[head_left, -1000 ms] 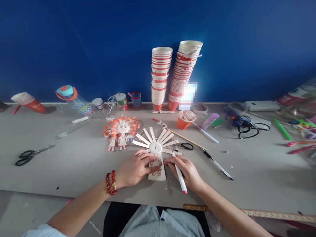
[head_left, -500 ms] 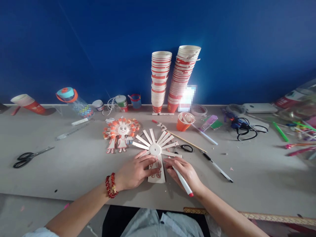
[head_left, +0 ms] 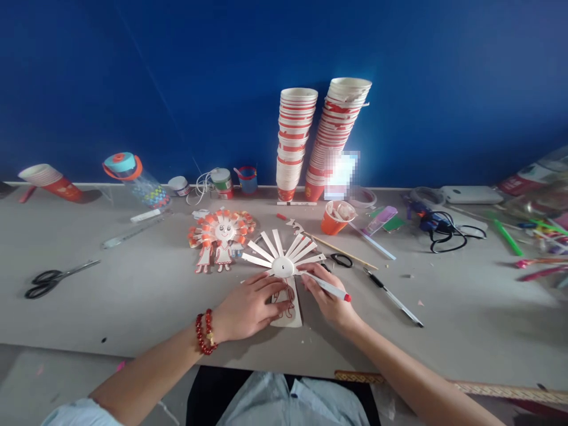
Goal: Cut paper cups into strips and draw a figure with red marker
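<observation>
In front of me lies a cut paper cup point(head_left: 283, 267), its white strips fanned around the round base and a wide lower panel drawn with red figure outlines. My left hand point(head_left: 254, 306) rests on that panel with fingers spread, pressing it to the table. A white marker with a red end point(head_left: 329, 287) is gripped in my right hand point(head_left: 329, 305), its tip by the right side of the round base. Up and to the left lie finished paper-cup dolls point(head_left: 223, 235) with orange-tipped curls and red-outlined dresses.
Two tall stacks of paper cups point(head_left: 296, 142) stand against the blue wall. An orange cup of scraps point(head_left: 338, 219), a wooden stick point(head_left: 344, 252) and a black pen point(head_left: 394, 299) lie right. Scissors point(head_left: 60, 278) are far left, beyond them a bottle point(head_left: 137, 177).
My right hand has moved up with the marker, which now lies flatter, its tip shifting from the panel's upper edge to beside the round base. The left hand keeps holding the panel.
</observation>
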{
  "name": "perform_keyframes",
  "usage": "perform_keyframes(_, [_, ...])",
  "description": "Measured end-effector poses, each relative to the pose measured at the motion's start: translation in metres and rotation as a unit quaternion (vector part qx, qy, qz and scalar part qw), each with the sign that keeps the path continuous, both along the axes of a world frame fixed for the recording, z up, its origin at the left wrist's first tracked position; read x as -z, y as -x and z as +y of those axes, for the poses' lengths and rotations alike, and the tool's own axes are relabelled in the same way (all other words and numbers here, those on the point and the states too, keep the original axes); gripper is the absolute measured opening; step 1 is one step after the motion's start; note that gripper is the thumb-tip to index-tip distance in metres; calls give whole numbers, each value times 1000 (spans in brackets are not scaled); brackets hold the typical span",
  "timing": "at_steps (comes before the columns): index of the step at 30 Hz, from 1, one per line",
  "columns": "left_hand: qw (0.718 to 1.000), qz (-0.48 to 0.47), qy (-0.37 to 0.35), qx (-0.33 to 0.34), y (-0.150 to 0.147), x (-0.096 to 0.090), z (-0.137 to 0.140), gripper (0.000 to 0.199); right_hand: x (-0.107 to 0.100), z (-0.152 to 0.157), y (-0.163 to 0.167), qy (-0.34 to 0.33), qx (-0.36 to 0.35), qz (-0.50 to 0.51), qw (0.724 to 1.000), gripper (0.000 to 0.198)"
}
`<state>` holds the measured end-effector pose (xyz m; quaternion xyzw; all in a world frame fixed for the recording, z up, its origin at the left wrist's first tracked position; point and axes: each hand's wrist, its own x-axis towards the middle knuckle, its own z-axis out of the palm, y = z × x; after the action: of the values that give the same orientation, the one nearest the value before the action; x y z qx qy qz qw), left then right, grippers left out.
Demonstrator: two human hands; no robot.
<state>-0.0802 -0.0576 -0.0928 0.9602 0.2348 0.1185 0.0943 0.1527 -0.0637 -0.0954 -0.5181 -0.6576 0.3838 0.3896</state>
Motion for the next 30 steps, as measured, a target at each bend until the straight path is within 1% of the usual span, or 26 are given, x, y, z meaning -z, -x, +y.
perform_keyframes(4, [1000, 2, 17, -4, 2, 0, 1, 41, -1, 1, 5, 4, -9, 29, 1000, 10])
perform_keyframes(8, [1000, 8, 25, -7, 3, 0, 2, 44, 4, 0, 11, 11, -12, 64, 998, 14])
perform_keyframes(13, [999, 11, 30, -4, 3, -4, 3, 40, 10, 1, 13, 1, -12, 60, 998, 12])
perform_keyframes(16, [999, 13, 29, -8, 2, -6, 2, 39, 11, 2, 11, -6, -22, 59, 998, 13])
perform_keyframes(20, [1000, 11, 24, -9, 2, -6, 1, 38, 9, 4, 6, -22, -44, 59, 997, 9])
perform_keyframes(25, [1000, 5, 8, -10, 1, -5, -1, 39, 9, 7, 5, -29, 11, 53, 998, 7])
perform_keyframes(30, [1000, 21, 7, -4, 0, -5, 0, 32, 14, 7, 9, -56, 29, 5, 998, 11])
